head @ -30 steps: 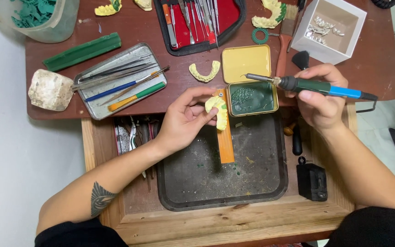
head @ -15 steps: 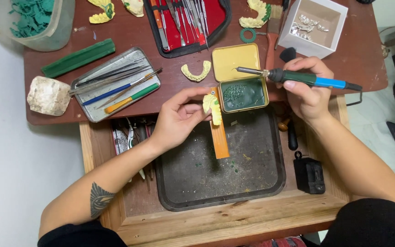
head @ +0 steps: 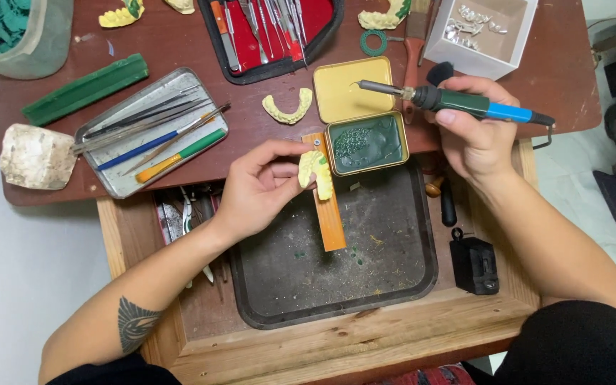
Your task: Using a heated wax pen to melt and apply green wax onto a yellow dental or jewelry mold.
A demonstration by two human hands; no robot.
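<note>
Holding a pale yellow plaster dental cast (head: 316,173) between thumb and fingertips, our left hand (head: 262,187) has its grip clamped on the cast just above the upper end of a narrow orange wooden peg (head: 329,207) that juts out over the dark metal tray (head: 393,285). That tray sits in the open wooden drawer (head: 336,346) nearest us, below the near edge of the bench (head: 579,78). A small black box (head: 475,265) lies at the tray's right side.

Further out, at the bench's near edge, a yellow hinged tin of green wax (head: 365,142) stands open, just right of the cast. Our right hand (head: 473,132) is closed around a green and blue electric wax pen (head: 465,103), its metal tip over the raised lid of the tin. A second yellow arch-shaped cast (head: 288,108) lies left of the lid.

Toward the left edge rest a flat grey metal tray of hand tools (head: 108,178), a white rough stone block (head: 36,157) and a green wax bar (head: 85,88). Along the far edge we see a red-lined case of steel instruments (head: 269,28) and a white open box (head: 480,36).
</note>
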